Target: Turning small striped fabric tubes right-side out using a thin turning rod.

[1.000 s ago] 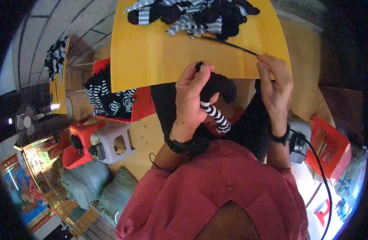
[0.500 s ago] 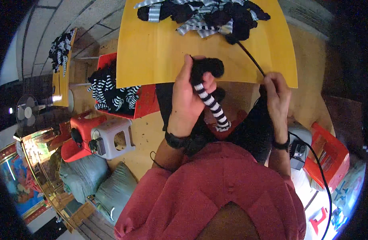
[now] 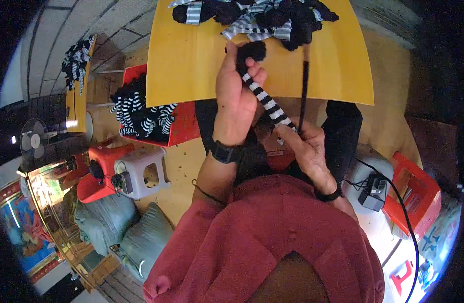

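Note:
My left hand (image 3: 237, 96) grips the black upper end of a black-and-white striped sock (image 3: 264, 98), raised over the near edge of the yellow table (image 3: 191, 65). My right hand (image 3: 305, 144) pinches the sock's lower striped end and also holds a thin dark rod (image 3: 304, 86) that points up toward the table. The sock is stretched slantwise between both hands. A pile of black and striped socks (image 3: 262, 15) lies at the table's far edge.
A red crate (image 3: 184, 126) with several striped socks stands left of my knees. A white stool (image 3: 141, 171), a red stool (image 3: 98, 169) and grey cushions (image 3: 126, 232) are lower left. At the right sit a red box (image 3: 413, 192) and a cabled device (image 3: 373, 189).
My left hand has risen with the sock's black end from my lap to above the table edge. My right hand dropped lower, pulling the sock out long; the rod now stands nearly upright.

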Available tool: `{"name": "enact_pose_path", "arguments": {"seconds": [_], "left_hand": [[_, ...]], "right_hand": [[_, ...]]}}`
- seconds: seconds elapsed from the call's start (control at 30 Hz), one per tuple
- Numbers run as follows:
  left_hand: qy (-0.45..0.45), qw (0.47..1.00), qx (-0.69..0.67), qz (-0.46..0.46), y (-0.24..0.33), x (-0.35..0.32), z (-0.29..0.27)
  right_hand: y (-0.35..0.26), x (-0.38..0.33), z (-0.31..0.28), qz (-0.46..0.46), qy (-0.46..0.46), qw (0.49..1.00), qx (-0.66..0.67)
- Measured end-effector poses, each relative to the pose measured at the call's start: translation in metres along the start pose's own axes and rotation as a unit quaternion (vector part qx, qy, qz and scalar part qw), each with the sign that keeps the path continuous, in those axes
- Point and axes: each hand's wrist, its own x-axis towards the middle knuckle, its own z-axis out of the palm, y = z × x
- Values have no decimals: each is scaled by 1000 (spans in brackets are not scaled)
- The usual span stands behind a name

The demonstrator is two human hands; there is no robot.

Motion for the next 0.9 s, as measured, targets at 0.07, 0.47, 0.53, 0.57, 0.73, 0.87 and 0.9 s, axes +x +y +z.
{"name": "enact_pose_path", "arguments": {"seconds": [0.07,0.47,0.53,0.57,0.73,0.87,0.9], "left_hand": [[8,1000,-2,0,2,11,-5],[-64,985,120,-109,-45,-38,-24],[-58,989,101,-91,-38,-34,-28],[-35,993,76,-83,-34,-34,-20],[-20,997,-18,-75,-26,-30,-15],[-50,992,-75,-89,-28,-28,-13],[-52,991,-79,-92,-29,-28,-12]], "right_hand": [[-1,1,1,7,-20,999,24],[6,28,-5,-11,4,999,31],[-3,14,-10,9,22,1000,-6],[-6,4,-15,29,46,998,-43],[-5,-42,-35,43,101,992,-61],[8,-71,-47,47,108,976,-183],[12,-74,-47,47,109,976,-184]]}}
